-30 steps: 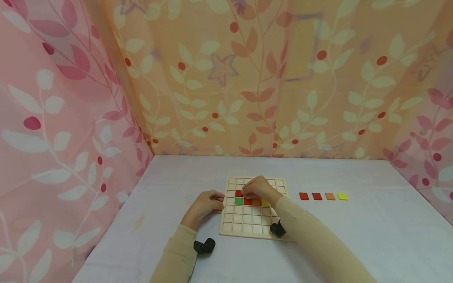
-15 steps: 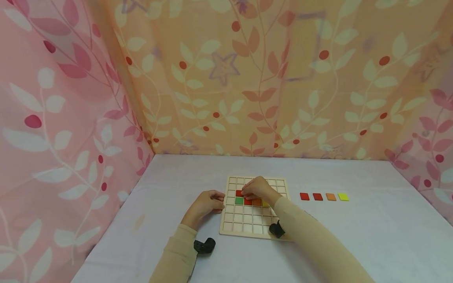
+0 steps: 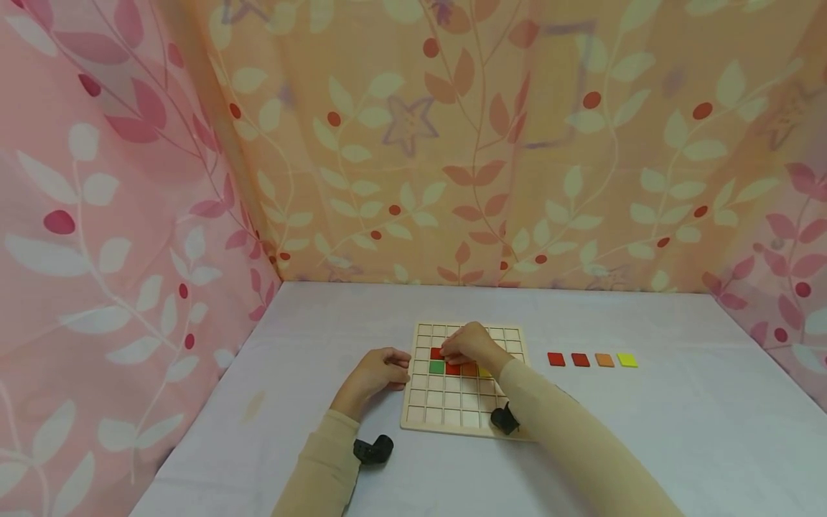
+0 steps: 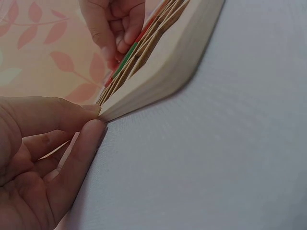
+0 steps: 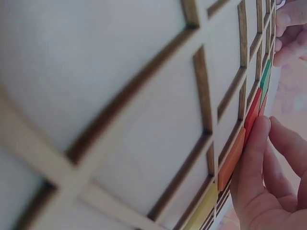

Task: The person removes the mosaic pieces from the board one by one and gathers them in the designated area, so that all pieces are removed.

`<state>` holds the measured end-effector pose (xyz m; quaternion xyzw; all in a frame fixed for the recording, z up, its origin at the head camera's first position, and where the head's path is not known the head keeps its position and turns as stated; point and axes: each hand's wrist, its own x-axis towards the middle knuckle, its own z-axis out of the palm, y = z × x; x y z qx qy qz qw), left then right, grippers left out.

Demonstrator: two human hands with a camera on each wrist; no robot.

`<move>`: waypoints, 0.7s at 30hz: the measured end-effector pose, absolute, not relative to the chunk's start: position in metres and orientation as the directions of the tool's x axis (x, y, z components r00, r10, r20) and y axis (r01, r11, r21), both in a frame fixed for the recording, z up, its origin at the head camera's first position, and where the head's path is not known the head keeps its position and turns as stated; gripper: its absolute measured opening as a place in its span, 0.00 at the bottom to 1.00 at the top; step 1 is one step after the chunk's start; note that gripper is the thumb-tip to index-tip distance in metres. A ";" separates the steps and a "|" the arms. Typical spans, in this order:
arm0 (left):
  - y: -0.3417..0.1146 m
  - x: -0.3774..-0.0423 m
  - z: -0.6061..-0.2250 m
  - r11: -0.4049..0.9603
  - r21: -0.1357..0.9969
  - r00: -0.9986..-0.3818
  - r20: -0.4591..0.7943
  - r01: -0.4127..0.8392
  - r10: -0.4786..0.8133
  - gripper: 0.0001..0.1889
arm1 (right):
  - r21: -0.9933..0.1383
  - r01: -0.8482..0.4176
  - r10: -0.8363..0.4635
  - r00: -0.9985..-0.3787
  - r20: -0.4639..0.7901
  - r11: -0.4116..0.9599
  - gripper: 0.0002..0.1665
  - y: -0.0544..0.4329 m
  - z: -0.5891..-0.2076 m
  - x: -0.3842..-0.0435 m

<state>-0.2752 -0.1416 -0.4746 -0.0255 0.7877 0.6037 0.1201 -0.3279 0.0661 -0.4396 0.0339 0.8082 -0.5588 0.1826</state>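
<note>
A pale wooden grid board (image 3: 436,418) lies on the table. My left hand (image 3: 373,375) grips its left edge, thumb (image 4: 72,115) and a finger pinching the rim in the left wrist view. My right hand (image 3: 470,345) is over the board with bent fingers. Its fingertips touch the grid close to a red tile (image 3: 436,353); whether they hold a tile is hidden. One row nearer lie a green tile (image 3: 436,368), another red tile (image 3: 453,369), an orange tile (image 5: 231,160) and a yellow tile (image 5: 201,209), the last two partly covered by the right hand in the head view.
Right of the board, a row of loose tiles lies on the white cloth: two red tiles (image 3: 556,359) (image 3: 581,360), an orange tile (image 3: 604,360) and a yellow tile (image 3: 627,360). Patterned curtains (image 3: 413,143) stand behind and at both sides of the table.
Both hands stay where they were, and the tiles and board keep their places. The head view has shifted very slightly.
</note>
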 end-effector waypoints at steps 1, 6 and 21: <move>-0.142 -0.276 -0.475 0.270 0.944 -0.969 -0.223 -0.188 0.105 0.21 | -0.893 0.252 -0.152 -0.933 -0.326 0.373 0.07 0.066 -0.439 -0.327; -0.143 -0.277 -0.475 0.273 0.944 -0.968 -0.225 -0.188 0.112 0.21 | -0.900 0.215 -0.150 -0.946 -0.289 0.379 0.06 0.065 -0.434 -0.324; -0.141 -0.275 -0.474 0.270 0.944 -0.968 -0.224 -0.189 0.109 0.21 | -0.899 0.198 -0.106 -0.961 -0.257 0.390 0.05 0.061 -0.437 -0.322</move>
